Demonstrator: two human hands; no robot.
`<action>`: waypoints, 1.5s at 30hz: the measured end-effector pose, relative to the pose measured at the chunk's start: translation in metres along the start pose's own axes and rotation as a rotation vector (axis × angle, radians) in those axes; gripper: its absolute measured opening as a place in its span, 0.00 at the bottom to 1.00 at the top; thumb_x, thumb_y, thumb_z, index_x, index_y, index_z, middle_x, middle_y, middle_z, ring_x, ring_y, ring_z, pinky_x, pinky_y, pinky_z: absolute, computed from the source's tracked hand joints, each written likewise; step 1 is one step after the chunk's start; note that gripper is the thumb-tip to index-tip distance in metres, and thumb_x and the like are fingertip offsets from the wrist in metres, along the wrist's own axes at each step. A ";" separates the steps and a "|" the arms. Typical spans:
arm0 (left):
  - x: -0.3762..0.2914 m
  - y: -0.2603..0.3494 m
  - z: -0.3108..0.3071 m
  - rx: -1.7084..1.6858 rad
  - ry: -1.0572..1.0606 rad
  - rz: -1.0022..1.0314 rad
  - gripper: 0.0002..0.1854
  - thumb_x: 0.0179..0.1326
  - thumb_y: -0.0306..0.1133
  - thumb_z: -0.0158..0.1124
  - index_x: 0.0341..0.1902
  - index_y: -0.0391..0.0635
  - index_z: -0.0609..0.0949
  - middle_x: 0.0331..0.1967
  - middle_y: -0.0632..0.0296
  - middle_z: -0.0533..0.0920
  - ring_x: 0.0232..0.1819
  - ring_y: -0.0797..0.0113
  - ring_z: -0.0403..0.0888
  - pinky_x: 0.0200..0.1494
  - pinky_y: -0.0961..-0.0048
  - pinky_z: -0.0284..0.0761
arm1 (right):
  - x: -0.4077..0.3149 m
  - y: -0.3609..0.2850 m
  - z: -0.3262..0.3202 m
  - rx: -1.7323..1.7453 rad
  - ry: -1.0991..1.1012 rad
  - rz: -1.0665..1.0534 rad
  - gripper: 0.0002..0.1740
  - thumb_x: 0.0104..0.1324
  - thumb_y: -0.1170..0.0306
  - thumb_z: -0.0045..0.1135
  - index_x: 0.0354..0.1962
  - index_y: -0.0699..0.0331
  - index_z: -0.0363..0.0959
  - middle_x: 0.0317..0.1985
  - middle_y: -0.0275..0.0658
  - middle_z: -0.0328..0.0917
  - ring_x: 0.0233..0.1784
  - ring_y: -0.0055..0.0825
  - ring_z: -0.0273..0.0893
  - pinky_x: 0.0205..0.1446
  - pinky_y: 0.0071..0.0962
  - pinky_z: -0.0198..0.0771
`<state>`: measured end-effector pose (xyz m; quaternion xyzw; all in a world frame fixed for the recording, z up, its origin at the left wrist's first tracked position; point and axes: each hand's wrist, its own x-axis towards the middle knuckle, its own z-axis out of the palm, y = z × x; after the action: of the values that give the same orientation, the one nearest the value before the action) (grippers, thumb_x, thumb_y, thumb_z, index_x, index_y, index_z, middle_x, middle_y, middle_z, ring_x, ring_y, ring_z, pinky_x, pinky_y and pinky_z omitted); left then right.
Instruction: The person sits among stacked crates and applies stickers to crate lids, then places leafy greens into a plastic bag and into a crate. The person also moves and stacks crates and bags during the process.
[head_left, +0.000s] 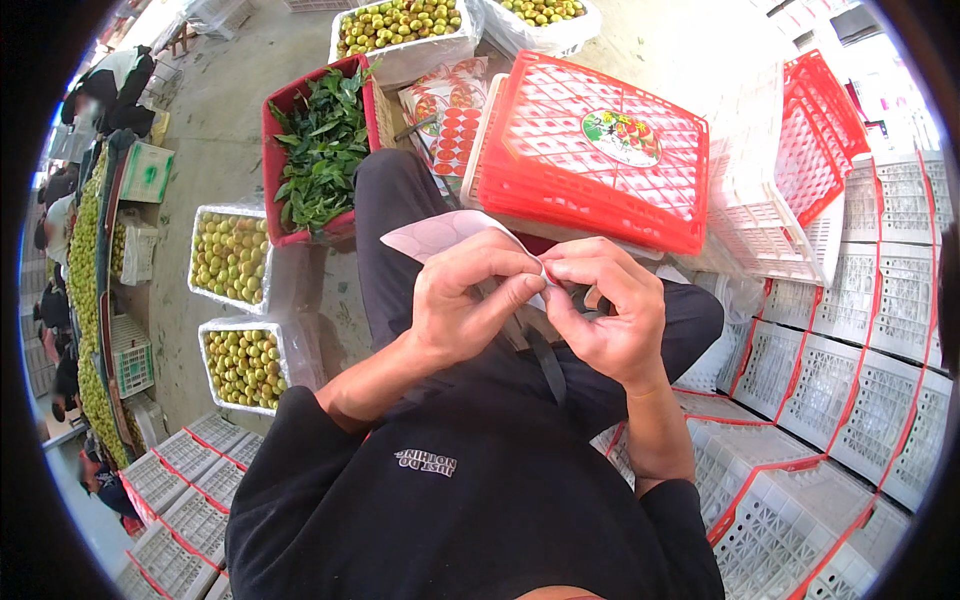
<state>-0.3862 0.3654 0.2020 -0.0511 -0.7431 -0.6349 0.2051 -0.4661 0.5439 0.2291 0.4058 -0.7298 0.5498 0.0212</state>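
A pale backing sheet of round stickers (442, 231) is held up above my lap, its left part curling outward. My left hand (465, 300) pinches the sheet's near edge between thumb and forefinger. At that same edge my right hand (611, 315) pinches with thumb and fingertips, and a small bit of red shows between them. Whether a sticker has come off the sheet is hidden by the fingers. A dark ring-like object sits on a finger of my right hand. Past my knee lies another sheet with red round stickers (459, 131), on printed packaging.
Stacked red plastic crate lids (555, 165) stand ahead. A red-lined basket (271, 172) holds green leaves (319, 150). Foam boxes of green-brown fruit (229, 255) stand at left. White crates (847, 367) crowd the right. People (112, 90) are by a fruit-covered table (86, 277) far left.
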 end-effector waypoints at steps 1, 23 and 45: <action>0.001 0.000 -0.001 0.056 -0.011 0.056 0.04 0.62 0.21 0.73 0.40 0.36 0.86 0.31 0.57 0.85 0.34 0.66 0.83 0.39 0.71 0.76 | -0.001 0.000 -0.002 0.018 -0.018 0.033 0.12 0.57 0.83 0.68 0.39 0.63 0.82 0.42 0.38 0.89 0.37 0.19 0.84 0.27 0.17 0.66; -0.029 -0.051 -0.028 -0.715 0.195 -0.552 0.03 0.73 0.22 0.57 0.39 0.41 0.77 0.42 0.64 0.81 0.43 0.76 0.75 0.49 0.76 0.70 | -0.008 0.198 -0.129 -0.293 0.644 0.665 0.06 0.66 0.73 0.68 0.37 0.68 0.83 0.37 0.34 0.87 0.31 0.22 0.84 0.36 0.28 0.77; -0.011 -0.054 0.006 -1.053 0.230 -0.624 0.02 0.77 0.25 0.53 0.48 0.43 0.75 0.50 0.60 0.83 0.49 0.71 0.83 0.52 0.67 0.84 | -0.018 0.053 -0.011 0.013 -0.088 0.221 0.27 0.53 0.75 0.80 0.49 0.65 0.76 0.52 0.42 0.83 0.48 0.27 0.84 0.48 0.24 0.79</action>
<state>-0.3958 0.3633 0.1479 0.1427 -0.2834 -0.9476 0.0360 -0.4906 0.5665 0.1832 0.3469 -0.7668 0.5349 -0.0742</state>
